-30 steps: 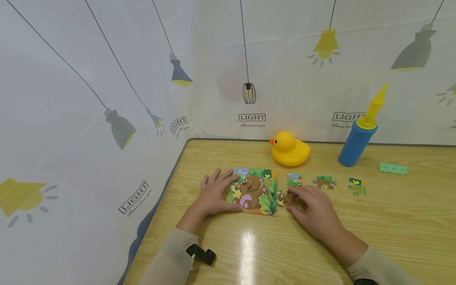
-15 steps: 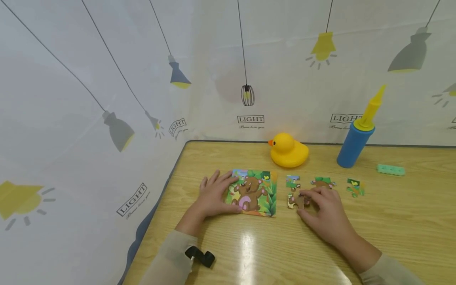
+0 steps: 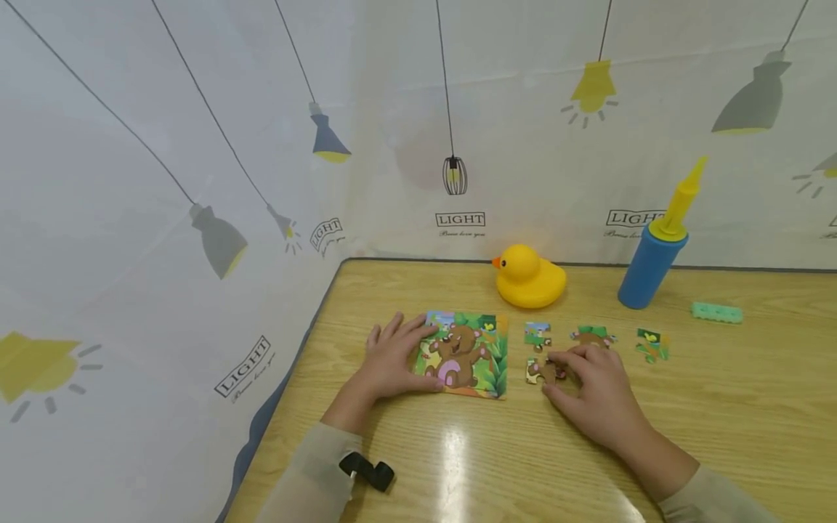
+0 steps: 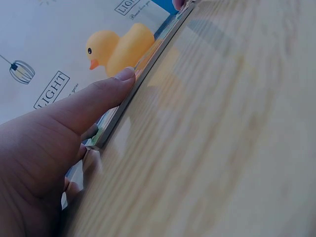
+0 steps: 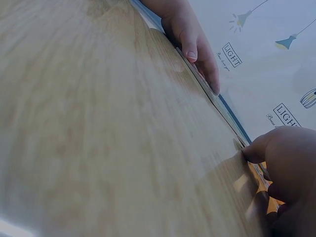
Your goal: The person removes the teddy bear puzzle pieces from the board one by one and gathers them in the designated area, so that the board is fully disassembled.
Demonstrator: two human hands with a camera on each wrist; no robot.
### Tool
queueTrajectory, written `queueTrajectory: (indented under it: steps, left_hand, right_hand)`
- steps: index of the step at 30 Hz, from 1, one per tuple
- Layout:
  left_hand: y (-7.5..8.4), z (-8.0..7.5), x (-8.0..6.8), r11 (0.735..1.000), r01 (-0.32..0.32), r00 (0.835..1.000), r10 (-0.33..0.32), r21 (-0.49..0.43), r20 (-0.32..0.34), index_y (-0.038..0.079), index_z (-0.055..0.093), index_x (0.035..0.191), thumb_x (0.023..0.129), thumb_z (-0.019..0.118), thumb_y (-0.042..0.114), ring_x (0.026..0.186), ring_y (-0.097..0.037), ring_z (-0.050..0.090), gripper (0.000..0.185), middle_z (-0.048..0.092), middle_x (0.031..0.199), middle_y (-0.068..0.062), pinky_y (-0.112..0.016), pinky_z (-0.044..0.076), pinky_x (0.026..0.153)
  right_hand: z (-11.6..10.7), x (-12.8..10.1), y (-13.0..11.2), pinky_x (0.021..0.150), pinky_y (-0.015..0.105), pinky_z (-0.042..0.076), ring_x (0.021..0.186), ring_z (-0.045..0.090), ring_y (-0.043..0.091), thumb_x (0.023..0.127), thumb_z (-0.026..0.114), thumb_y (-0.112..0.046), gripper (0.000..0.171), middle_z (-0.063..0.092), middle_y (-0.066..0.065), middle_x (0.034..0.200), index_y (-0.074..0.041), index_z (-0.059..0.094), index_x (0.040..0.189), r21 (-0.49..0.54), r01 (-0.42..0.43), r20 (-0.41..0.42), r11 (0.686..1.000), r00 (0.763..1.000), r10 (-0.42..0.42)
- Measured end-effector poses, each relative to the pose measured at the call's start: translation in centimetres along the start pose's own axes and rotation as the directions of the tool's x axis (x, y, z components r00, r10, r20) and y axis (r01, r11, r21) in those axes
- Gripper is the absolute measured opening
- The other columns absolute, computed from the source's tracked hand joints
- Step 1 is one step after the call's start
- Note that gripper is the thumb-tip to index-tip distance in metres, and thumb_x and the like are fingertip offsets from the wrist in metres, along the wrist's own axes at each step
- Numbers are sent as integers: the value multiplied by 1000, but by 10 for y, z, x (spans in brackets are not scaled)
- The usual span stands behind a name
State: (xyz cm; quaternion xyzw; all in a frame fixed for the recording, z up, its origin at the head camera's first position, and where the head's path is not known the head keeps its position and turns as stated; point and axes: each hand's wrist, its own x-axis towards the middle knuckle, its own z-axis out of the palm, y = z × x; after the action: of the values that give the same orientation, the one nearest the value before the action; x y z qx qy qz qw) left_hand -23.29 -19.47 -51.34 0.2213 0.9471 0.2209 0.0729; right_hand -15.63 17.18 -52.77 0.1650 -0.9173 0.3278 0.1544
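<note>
In the head view my left hand [image 3: 389, 361] rests on the left side of a square bear picture board [image 3: 461, 356], fingers spread and thumb at the lower edge. The left wrist view shows the thumb against the board's edge. Right of the board, my right hand [image 3: 598, 388] pinches a brown bear puzzle piece [image 3: 546, 371] at the table surface; the fingers hide part of it. Just above it lies a blue-green puzzle piece [image 3: 538, 334]. Two more stand in the same row: a brown-and-green piece [image 3: 591, 335], partly behind the hand, and a green-orange piece [image 3: 652, 343].
A yellow rubber duck [image 3: 531, 278] sits behind the board. Farther right, a blue hand pump [image 3: 647, 265] with a yellow nozzle stands upright beside a mint-green block [image 3: 717, 312]. The table [image 3: 523, 465] meets a printed curtain [image 3: 392, 145] at the back and left.
My right hand has moved right with the brown puzzle piece, from beside the board to below the blue-green piece, then slightly downward. My left hand has stayed on the board.
</note>
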Motion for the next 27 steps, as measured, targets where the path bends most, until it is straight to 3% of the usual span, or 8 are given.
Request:
queueTrajectory:
  steps: [13, 22, 27]
  left_hand:
    - [2, -1, 0, 1000, 4, 1000, -4, 3, 8, 32, 44, 165, 76, 88, 68, 163, -38, 5, 105, 24, 176, 4, -69, -5, 123]
    - [0, 0, 2, 1000, 0, 1000, 0, 6, 0, 32, 43, 165, 76, 87, 70, 163, -38, 5, 106, 24, 176, 4, -70, -6, 123]
    - [-1, 1, 1, 1000, -3, 1000, 3, 0, 0, 32, 44, 165, 75, 87, 70, 163, -39, 6, 106, 24, 176, 3, -71, -5, 122]
  right_hand:
    - [1, 1, -1, 91, 51, 35, 108, 53, 35, 83, 90, -18, 44, 67, 10, 107, -5, 79, 123, -15, -35, 9, 999, 999, 35]
    - [5, 4, 2, 102, 56, 35, 116, 56, 42, 78, 92, -9, 33, 69, 9, 102, -2, 80, 108, 84, 47, -139, 995, 990, -35]
    - [6, 7, 0, 100, 55, 37, 111, 58, 42, 76, 90, -3, 27, 68, 10, 99, -2, 80, 101, 79, 123, -197, 989, 975, -106]
